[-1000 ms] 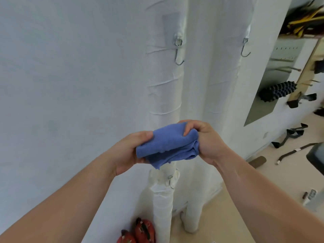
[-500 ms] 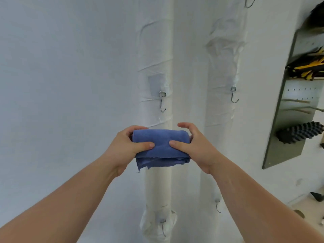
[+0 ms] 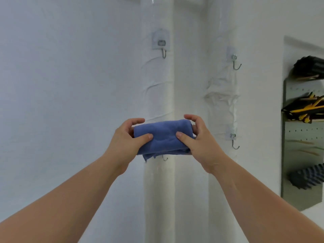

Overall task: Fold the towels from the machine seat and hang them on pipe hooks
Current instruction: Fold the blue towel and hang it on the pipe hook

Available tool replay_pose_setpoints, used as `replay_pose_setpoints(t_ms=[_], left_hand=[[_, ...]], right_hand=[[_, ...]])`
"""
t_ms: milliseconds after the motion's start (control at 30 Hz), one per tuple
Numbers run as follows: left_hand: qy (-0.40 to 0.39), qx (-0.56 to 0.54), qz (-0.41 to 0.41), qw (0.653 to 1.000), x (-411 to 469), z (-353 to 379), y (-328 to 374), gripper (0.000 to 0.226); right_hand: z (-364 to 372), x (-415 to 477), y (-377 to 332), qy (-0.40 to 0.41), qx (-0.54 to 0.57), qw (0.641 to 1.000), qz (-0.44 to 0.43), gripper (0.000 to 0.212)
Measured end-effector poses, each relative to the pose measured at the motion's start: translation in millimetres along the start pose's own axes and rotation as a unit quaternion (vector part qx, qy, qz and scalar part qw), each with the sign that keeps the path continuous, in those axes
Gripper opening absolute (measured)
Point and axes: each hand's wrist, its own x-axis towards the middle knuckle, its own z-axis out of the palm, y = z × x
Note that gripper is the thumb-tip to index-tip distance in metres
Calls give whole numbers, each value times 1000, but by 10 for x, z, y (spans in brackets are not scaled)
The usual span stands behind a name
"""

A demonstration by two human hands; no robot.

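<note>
Blue towel folded, gripped by left hand, right hand.

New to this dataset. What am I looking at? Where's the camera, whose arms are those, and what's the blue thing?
There is no robot here. A person wears one wide-angle camera on the head, looking forward and down, so the two bare arms are their own. The left hand and right hand each grip an end of a folded blue towel, held in front of two white wrapped pipes. The left pipe carries an upper hook. The right pipe carries a top hook and a lower hook. All three are bare. A pegboard rack is on the right.
</note>
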Motion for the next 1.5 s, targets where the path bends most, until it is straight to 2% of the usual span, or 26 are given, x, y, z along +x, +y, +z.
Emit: replay_pose_setpoints(t_ms=[267, 400, 533, 600, 700, 800, 967, 1133, 1233, 1300, 1333, 1400, 1467, 1500], left_hand=[[34, 40, 149, 987, 847, -22, 867, 47], [53, -8, 210, 976, 1242, -86, 1358, 48], [69, -64, 249, 964, 1627, -101, 1807, 47], [93, -57, 262, 959, 1793, -67, 1907, 44], [125, 16, 261, 957, 1975, -18, 1844, 35], [110, 63, 258, 958, 2041, -10, 1685, 33], [63, 77, 244, 965, 1991, -49, 1540, 32], [13, 35, 178, 983, 1872, -62, 1592, 34], [4, 75, 168, 983, 1832, -80, 1606, 36], [56, 174, 209, 961, 1843, -74, 1599, 42], [98, 247, 244, 933, 1853, -76, 1597, 49], [165, 385, 326, 848, 1861, -79, 1603, 59], [153, 444, 409, 782, 1851, -49, 1604, 51], [129, 456, 432, 768, 1856, -31, 1595, 46]], right_hand=[[-28, 969, -783, 16, 8, 992, -125, 41], [-61, 1392, -1293, 49, 27, 979, -196, 30], [-83, 1825, -1802, 76, 21, 966, -247, 30], [-75, 2020, -1917, 85, -1, 964, -250, 30], [-44, 2221, -1826, 74, -18, 975, -207, 32], [-41, 2289, -1606, 64, -31, 979, -192, 30], [-77, 2212, -1418, 45, -2, 983, -178, 28], [-76, 2116, -1383, 51, -3, 987, -151, 31], [-79, 2097, -1361, 60, -28, 985, -156, 29], [-79, 2104, -1341, 88, -73, 979, -168, 29], [-86, 2120, -1330, 109, -116, 970, -182, 30], [-124, 2172, -1320, 151, -234, 932, -231, 34], [-161, 2173, -1340, 162, -323, 891, -275, 40], [-180, 2173, -1352, 154, -352, 874, -298, 42]])
